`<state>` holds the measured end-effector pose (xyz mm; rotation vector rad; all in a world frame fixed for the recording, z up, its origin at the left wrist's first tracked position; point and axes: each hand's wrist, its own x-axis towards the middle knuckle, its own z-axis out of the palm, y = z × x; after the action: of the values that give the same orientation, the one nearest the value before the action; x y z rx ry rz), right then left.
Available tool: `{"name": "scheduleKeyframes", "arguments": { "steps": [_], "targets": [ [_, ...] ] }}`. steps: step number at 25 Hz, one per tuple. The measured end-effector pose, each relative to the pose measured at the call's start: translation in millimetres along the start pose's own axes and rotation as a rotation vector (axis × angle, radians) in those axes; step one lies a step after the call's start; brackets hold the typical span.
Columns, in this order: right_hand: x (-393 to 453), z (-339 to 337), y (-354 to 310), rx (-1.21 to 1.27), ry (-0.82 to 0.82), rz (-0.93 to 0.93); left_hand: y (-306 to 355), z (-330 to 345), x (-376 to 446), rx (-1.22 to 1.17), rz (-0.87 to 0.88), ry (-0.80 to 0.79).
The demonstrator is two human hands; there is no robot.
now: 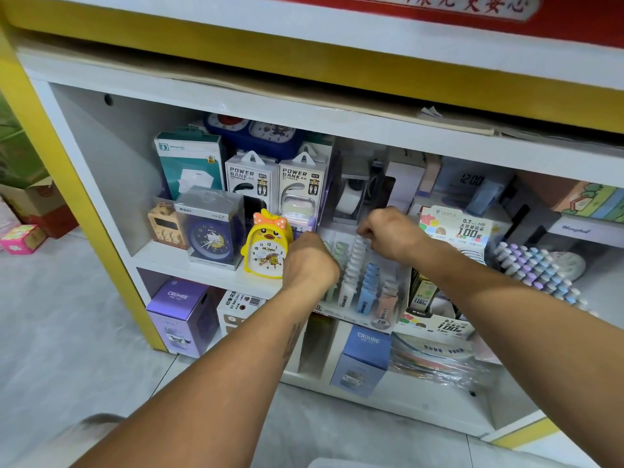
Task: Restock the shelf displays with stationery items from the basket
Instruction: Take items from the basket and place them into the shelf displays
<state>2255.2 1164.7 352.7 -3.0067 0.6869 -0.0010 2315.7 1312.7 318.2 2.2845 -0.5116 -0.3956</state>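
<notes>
A clear display tray (401,292) on the middle shelf holds rows of small pencil-lead cases in white (353,265), blue (369,285), green and peach. My left hand (309,261) is curled at the tray's left side, over the green row; its fingers are hidden behind the back of the hand. My right hand (388,231) reaches over the back of the tray, its fingertips pinching a white case at the top of the white row. The basket is out of view.
A yellow duck alarm clock (266,244) stands just left of my left hand, with a boxed blue clock (211,231) and power bank boxes (251,180) behind. Pastel pens (537,268) and a lead display box (452,228) sit to the right. Purple boxes (179,315) fill the lower shelf.
</notes>
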Motion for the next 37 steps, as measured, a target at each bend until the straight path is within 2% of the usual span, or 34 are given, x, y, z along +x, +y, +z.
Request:
{"name": "scheduleKeyframes", "arguments": {
  "steps": [2,5,9,14,18,20,21,23,25,28,30,33,35,37],
  "targets": [
    [-3.1,0.3,-0.6,-0.01,0.005,-0.001,-2.2,0.8,1.7,-0.009,-0.006,0.0],
    [-12.8,-2.9,-0.9,0.138,0.039,0.083,-4.0,0.7,2.4,-0.014,-0.017,-0.002],
    [-23.0,5.3,-15.0,0.175,-0.141,0.115,-3.3,2.4,2.2,-0.029,-0.02,-0.01],
    [-22.1,8.0,-30.3,0.393,-0.145,0.115,-10.3,-1.2,3.4,-0.077,-0.019,0.009],
    [-25.9,3.7,-29.2,0.361,-0.166,0.133,-12.0,-8.0,2.3,-0.129,-0.034,0.002],
    [-33.0,-2.5,-25.1,0.363,-0.097,0.106,-5.8,-13.3,-1.6,-0.271,-0.008,0.001],
    [-37.7,-7.0,-22.9,0.425,-0.016,0.08,-1.2,-17.0,-6.5,-0.412,0.009,-0.029],
    [-50.3,-18.2,-19.3,0.737,0.123,0.044,8.1,-24.4,-18.9,-0.704,-0.011,-0.178],
    [-66.0,-29.6,-17.5,1.019,0.112,-0.017,15.6,-29.0,-31.1,-0.866,-0.031,-0.373],
    [-83.6,-31.0,-15.5,1.051,0.077,-0.084,24.2,-27.3,-43.5,-0.844,0.006,-0.566],
    [-87.4,-29.6,-9.6,1.092,0.099,-0.06,28.1,-23.0,-46.6,-0.821,0.007,-0.624],
    [-85.2,-31.0,9.4,1.296,0.113,0.044,29.1,-24.1,-43.3,-0.835,-0.021,-0.709],
    [-82.4,-32.8,22.4,1.437,0.112,0.093,28.3,-30.0,-38.0,-0.789,-0.036,-0.722],
    [-80.8,-32.8,29.2,1.425,0.134,0.081,27.8,-35.1,-33.1,-0.709,-0.043,-0.643]
  ]
}}
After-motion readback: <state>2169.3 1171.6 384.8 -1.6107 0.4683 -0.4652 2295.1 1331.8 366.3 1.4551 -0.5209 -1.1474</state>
